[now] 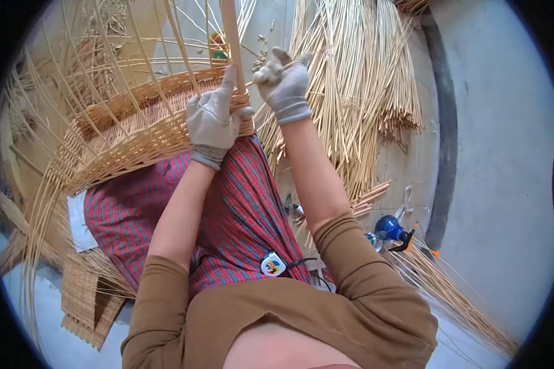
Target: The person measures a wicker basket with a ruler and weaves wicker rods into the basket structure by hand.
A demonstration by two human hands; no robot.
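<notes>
A half-woven wicker basket lies across my lap, with long thin rods rising from its rim. At its right end stands a flat wooden upright. My left hand, in a pale work glove, grips the basket's end at the foot of this upright, its thumb pointing up along the wood. To the right, my right hand, also gloved, is raised and closed on a thin wicker strand that runs toward the upright. Part of that strand is hidden inside the fist.
Large bundles of wicker rods lie on the floor to the right. A blue spray bottle is near my right elbow. On the checked cloth over my lap rests a tape measure. Woven pieces lie at lower left.
</notes>
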